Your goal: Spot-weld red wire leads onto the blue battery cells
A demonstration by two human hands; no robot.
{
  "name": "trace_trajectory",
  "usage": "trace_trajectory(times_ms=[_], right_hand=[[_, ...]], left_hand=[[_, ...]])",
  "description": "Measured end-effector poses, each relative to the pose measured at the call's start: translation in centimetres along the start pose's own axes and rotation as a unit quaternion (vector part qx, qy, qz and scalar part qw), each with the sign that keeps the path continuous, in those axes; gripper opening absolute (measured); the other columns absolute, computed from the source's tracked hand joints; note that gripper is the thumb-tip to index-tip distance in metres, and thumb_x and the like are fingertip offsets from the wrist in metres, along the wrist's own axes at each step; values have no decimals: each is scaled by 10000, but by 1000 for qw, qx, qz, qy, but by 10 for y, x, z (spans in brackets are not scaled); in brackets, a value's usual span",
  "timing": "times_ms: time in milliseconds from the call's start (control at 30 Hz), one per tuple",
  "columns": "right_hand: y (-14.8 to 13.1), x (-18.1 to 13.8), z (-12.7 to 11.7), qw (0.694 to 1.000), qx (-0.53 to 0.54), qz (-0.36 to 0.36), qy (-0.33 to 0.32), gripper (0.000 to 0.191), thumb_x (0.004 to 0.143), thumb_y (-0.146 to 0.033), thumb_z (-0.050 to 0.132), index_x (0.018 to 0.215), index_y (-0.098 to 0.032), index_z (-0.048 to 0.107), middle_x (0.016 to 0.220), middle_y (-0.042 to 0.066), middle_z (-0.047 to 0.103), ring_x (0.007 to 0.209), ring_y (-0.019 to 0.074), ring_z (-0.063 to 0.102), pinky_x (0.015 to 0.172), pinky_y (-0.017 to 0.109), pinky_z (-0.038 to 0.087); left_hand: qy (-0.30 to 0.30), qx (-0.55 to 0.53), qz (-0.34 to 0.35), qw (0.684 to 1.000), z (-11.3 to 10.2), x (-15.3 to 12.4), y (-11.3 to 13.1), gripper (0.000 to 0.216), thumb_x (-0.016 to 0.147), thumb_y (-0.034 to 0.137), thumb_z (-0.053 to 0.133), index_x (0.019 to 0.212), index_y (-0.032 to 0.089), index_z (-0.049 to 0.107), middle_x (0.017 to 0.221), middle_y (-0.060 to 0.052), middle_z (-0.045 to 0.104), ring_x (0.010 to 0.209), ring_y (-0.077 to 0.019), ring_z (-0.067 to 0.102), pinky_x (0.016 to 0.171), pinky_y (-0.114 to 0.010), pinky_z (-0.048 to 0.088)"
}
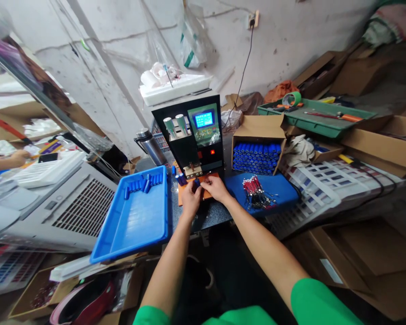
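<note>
Green sleeves (311, 300) nearest; both hands, left hand (190, 198) and right hand (216, 187), pinch one blue cell (196, 183) on orange pad (208, 193) under spot welder (193, 135) tips, so a slip could mis-weld or burn fingers.

I see both bare hands meeting on an orange pad (208, 193) just below a black spot-welding machine (193, 133) with a lit blue screen. The left hand (191, 197) and right hand (214, 187) pinch a small blue battery cell (196, 183) between them. A blue tray (135, 221) holding a few cells sits to the left. A cardboard box of blue cells (256, 158) stands to the right, near a bundle of red-tipped wires (255, 192).
</note>
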State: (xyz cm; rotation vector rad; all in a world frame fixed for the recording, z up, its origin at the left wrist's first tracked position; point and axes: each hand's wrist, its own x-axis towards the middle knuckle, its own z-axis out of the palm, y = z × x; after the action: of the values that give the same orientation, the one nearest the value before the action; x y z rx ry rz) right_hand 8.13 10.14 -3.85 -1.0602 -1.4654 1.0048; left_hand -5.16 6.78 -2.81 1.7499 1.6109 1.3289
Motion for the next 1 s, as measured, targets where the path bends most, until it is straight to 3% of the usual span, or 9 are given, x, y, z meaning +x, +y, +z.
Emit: trace_trajectory(times_ms=[133, 233, 333, 467, 767, 1000], right_hand=[[-1, 2, 0, 998, 53, 21, 5, 281, 746, -432, 602, 585, -215, 521, 519, -34, 511, 546, 140, 482, 546, 250, 357], [-4, 1, -1, 997, 70, 27, 14, 303, 742, -441, 593, 558, -222, 490, 487, -41, 469, 529, 137, 461, 533, 251, 340], [-7, 1, -1, 996, 80, 28, 19, 295, 736, -423, 589, 548, -221, 485, 492, -36, 481, 526, 137, 459, 529, 255, 333], [-5, 1, 1, 994, 98, 31, 24, 276, 732, -407, 587, 557, -216, 492, 526, -23, 525, 539, 140, 483, 539, 258, 349], [0, 1, 1, 992, 118, 33, 26, 254, 741, -404, 613, 611, -203, 527, 509, -32, 505, 554, 139, 501, 523, 238, 357], [4, 3, 3, 987, 148, 46, 35, 269, 735, -437, 636, 642, -209, 526, 495, -43, 481, 510, 128, 467, 486, 230, 340]], left_hand=[[-21, -39, 1, 999, -2, 0, -2, 202, 813, 262, 613, 994, 184, 657, 852, -31, 690, 756, -169, 632, 724, -288, 510], [9, -60, -2, 998, -8, -7, -3, 289, 826, 264, 602, 1099, 180, 650, 973, -68, 707, 834, -183, 664, 795, -325, 535], [52, -16, 29, 998, -14, -22, -2, 201, 867, 300, 572, 965, 174, 694, 988, -90, 706, 930, -208, 665, 877, -365, 523], [41, 27, 62, 997, -13, -39, 2, 216, 875, 339, 587, 817, 176, 718, 1037, -111, 692, 1013, -231, 646, 907, -377, 506], [52, 31, 33, 998, -3, -32, -2, 217, 861, 319, 585, 740, 178, 698, 925, -96, 700, 957, -231, 647, 887, -379, 497], [63, 36, 37, 997, -1, -37, -1, 188, 821, 351, 648, 807, 169, 695, 1012, -113, 674, 966, -237, 635, 878, -386, 496]])
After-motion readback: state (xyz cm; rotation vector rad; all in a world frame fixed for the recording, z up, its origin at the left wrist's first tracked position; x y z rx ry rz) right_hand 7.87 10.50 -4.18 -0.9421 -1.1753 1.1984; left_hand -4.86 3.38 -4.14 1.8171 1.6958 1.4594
